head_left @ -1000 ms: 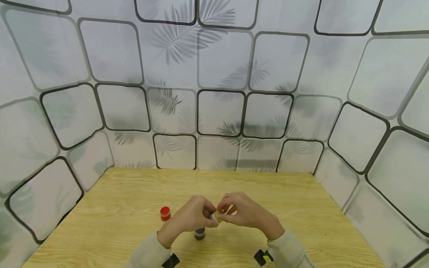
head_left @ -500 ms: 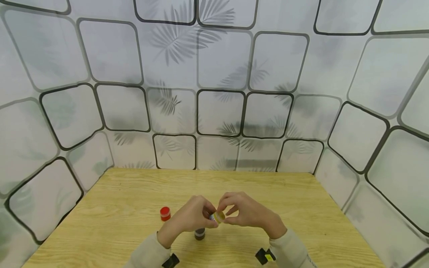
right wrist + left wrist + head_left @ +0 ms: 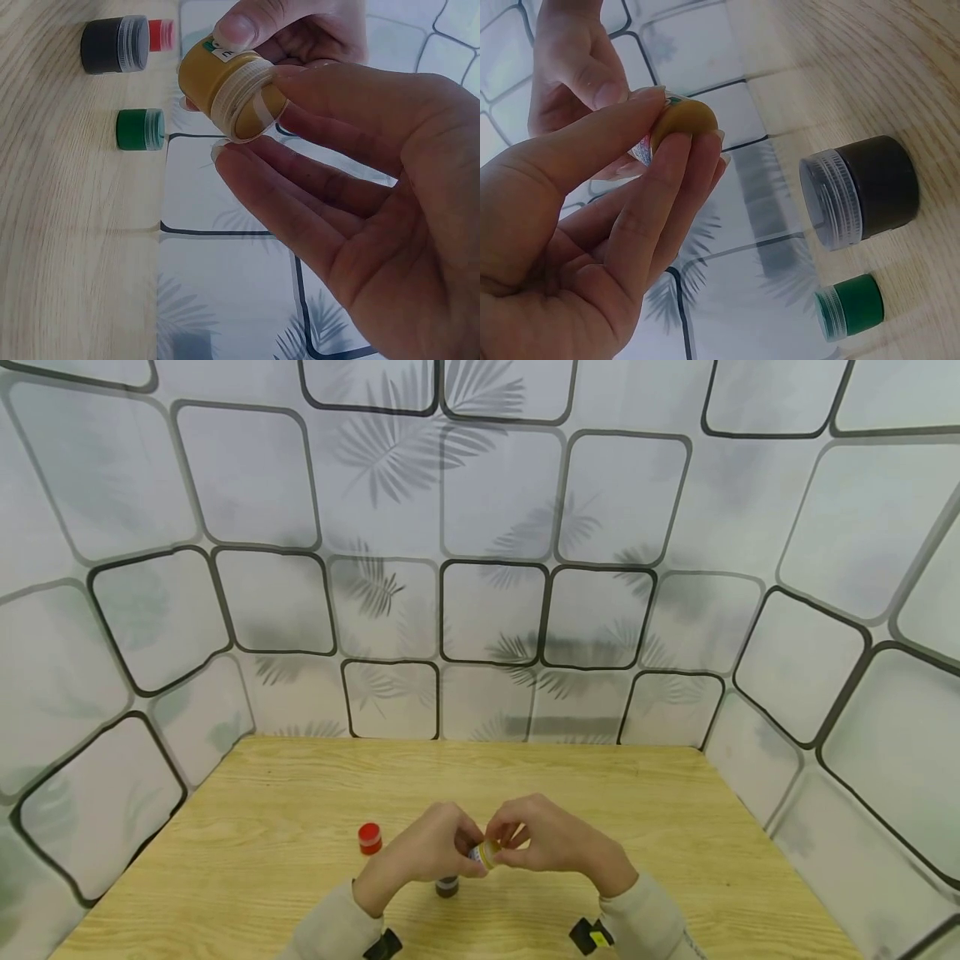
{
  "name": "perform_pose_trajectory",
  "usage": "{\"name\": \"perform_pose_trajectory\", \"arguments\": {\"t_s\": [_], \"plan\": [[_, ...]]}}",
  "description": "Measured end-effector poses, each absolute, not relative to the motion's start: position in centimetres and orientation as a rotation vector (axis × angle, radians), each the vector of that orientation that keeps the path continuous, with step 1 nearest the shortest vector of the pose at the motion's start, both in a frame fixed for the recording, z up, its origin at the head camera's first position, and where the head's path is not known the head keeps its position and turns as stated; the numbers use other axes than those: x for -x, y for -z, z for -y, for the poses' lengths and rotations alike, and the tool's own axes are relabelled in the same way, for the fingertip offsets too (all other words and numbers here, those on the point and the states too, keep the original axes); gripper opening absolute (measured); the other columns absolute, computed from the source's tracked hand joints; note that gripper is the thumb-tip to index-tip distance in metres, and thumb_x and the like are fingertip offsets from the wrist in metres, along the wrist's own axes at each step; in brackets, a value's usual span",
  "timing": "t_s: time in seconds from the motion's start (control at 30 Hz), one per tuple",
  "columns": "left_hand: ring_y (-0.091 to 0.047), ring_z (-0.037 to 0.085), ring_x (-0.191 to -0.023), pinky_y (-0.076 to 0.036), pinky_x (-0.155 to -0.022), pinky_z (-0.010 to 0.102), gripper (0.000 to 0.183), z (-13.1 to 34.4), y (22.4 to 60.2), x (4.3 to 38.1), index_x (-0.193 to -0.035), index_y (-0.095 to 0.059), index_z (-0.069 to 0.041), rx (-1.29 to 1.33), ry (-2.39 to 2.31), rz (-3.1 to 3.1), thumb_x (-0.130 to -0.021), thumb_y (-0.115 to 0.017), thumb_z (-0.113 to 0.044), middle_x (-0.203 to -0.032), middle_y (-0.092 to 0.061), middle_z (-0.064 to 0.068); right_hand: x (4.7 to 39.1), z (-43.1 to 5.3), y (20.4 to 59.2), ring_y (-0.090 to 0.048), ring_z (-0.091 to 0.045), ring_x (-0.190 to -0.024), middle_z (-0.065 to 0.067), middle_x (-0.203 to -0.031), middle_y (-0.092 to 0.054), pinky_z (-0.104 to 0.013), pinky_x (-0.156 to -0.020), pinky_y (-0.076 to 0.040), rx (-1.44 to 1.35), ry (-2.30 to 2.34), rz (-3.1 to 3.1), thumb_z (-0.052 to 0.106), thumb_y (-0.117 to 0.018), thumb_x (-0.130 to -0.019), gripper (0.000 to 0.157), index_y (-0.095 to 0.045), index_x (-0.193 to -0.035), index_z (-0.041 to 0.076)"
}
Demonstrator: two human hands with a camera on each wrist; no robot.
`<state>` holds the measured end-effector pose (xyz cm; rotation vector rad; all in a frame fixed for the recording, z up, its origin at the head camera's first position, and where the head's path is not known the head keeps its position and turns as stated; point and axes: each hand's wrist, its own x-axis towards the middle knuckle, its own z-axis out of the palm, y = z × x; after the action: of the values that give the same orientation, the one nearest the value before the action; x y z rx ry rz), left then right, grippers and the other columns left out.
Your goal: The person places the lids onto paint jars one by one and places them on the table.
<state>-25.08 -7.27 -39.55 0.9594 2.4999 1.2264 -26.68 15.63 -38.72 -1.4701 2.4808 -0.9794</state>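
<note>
A small yellow-ochre paint jar (image 3: pixel 482 855) with a clear ribbed lid (image 3: pixel 238 97) is held tilted above the table, between both hands. My left hand (image 3: pixel 431 843) grips the jar's body, thumb on one side and fingers on the other, as the left wrist view shows. My right hand (image 3: pixel 551 837) has its thumb and fingertips at opposite edges of the lid, pinching it. The lid sits on the jar. Below and behind the left hand, a dark paint jar (image 3: pixel 105 45) and a green one (image 3: pixel 140 129) appear in the wrist views.
A red paint jar (image 3: pixel 370 838) stands left of the left hand on the light wood table (image 3: pixel 480 777). In the head view the left hand partly covers the dark jar (image 3: pixel 447 887). Patterned cloth (image 3: pixel 495 610) surrounds the table's back and sides.
Half a second ago my right fingers were spread wider at the lid; now they have closed in on it again. The jar and left hand have dipped slightly.
</note>
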Motion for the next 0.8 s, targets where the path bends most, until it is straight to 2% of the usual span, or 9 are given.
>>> {"name": "perform_pose_trajectory", "arguments": {"t_s": [0.2,0.3,0.5,0.67,0.8], "plan": [[-0.066,0.000,-0.067,-0.055,-0.062,0.016,0.017,7.24,39.47,25.08,-0.096,-0.081,-0.001,-0.956,-1.208,-2.502,-0.081,-0.087,-0.004,-0.085,-0.079,0.006,26.80,-15.58,38.83,-0.069,0.002,-0.079,-0.005,-0.095,-0.078,-0.016,-0.071,-0.059,1.461,0.952,-2.495,0.013,-0.071,-0.098,0.011,-0.075,-0.106,0.008],[-0.066,0.000,-0.066,-0.055,-0.062,0.017,0.017,7.25,39.55,25.10,-0.096,-0.081,-0.001,-0.951,-1.203,-2.505,-0.080,-0.087,-0.004,-0.084,-0.079,0.005,26.85,-15.58,38.93,-0.071,-0.002,-0.081,-0.007,-0.098,-0.078,-0.017,-0.072,-0.059,1.457,0.954,-2.483,0.014,-0.069,-0.099,0.013,-0.075,-0.108,0.007],[-0.067,0.001,-0.067,-0.056,-0.062,0.017,0.018,7.40,39.58,25.14,-0.096,-0.081,0.000,-0.938,-1.212,-2.517,-0.080,-0.087,-0.004,-0.085,-0.079,0.007,26.81,-15.61,38.90,-0.072,-0.015,-0.101,-0.008,-0.113,-0.073,-0.025,-0.081,-0.062,1.441,0.986,-2.472,0.012,-0.075,-0.095,0.019,-0.073,-0.114,0.008],[-0.067,0.001,-0.067,-0.056,-0.062,0.017,0.018,7.49,39.37,25.21,-0.097,-0.081,0.000,-0.935,-1.209,-2.530,-0.080,-0.087,-0.005,-0.087,-0.079,0.008,26.79,-15.58,38.82,-0.070,-0.014,-0.104,-0.006,-0.111,-0.071,-0.020,-0.082,-0.060,1.474,0.991,-2.463,0.004,-0.081,-0.087,0.025,-0.073,-0.110,0.011],[-0.069,0.002,-0.069,-0.056,-0.062,0.017,0.019,7.47,39.27,25.24,-0.097,-0.081,0.000,-0.932,-1.209,-2.540,-0.080,-0.087,-0.005,-0.088,-0.079,0.009,26.77,-15.52,38.84,-0.070,-0.012,-0.102,-0.006,-0.109,-0.071,-0.017,-0.082,-0.059,1.478,0.997,-2.457,0.002,-0.081,-0.087,0.025,-0.073,-0.109,0.010]]}}
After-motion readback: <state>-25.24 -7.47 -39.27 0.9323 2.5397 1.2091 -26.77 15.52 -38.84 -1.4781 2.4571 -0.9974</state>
